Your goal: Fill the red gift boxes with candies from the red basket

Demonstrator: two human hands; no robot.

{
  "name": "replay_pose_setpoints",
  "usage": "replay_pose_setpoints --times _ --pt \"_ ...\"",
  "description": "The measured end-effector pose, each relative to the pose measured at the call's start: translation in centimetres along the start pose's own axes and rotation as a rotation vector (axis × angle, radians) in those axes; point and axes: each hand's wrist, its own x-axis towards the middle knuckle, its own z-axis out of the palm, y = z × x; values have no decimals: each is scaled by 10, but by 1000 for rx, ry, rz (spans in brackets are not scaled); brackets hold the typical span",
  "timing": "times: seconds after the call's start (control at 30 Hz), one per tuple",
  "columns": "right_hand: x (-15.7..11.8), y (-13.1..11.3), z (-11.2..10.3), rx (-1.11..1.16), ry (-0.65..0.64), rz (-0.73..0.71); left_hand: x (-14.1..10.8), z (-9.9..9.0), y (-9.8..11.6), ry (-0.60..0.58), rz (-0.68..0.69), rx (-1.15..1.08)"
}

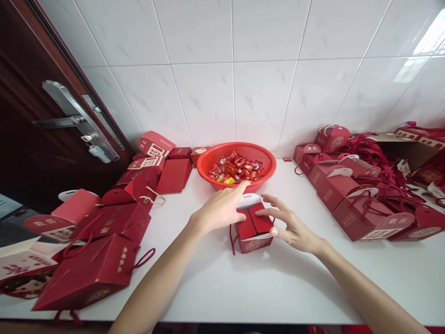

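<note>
A small red candy box [256, 241] stands on the white table in front of me, its two red top flaps folded inward with a narrow gap between them. A rounded white flap [249, 201] rises at its far side, and a dark red cord hangs at its left. My left hand [222, 208] reaches over the box's left side, thumb at the left top flap and fingers stretched out beyond the far flap. At the right side is my right hand [294, 227], fingers spread, with a fingertip on the right flap and the thumb by the near right corner.
Behind the box, a red plastic basket [203, 169] holds wrapped candies [239, 168]. Red boxes [111, 222] crowd the left, by a door with a metal handle [66, 121]. More handled boxes [361, 208] stand right, before an open carton [399, 150]. A tiled wall [264, 102] backs the table.
</note>
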Motion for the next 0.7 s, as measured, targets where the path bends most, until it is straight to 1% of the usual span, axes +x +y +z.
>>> replay_pose_setpoints --times 0.07,0.17,0.23,0.3,0.37,0.43,0.5,0.63,0.7 --pt "0 -1 5 13 85 0 -1 0 3 -7 52 24" --pt "1 -3 17 35 236 52 -4 -3 7 -26 118 20" --pt "2 -4 24 45 313 87 -6 -5 7 -39 107 -18" --pt "4 -3 30 51 382 108 -8 -6 7 -83 94 -42" --pt "6 -1 32 55 458 123 -9 -7 6 -136 85 -27" --pt "8 4 29 84 508 156 -9 -6 5 -176 40 -3" --pt "11 12 24 142 480 223 -7 -5 4 -209 -12 0" --pt "15 27 11 204 246 357 -3 -5 -2 -234 -49 -30" --pt "16 30 6 226 182 401 0 -5 -7 -239 -55 -44"
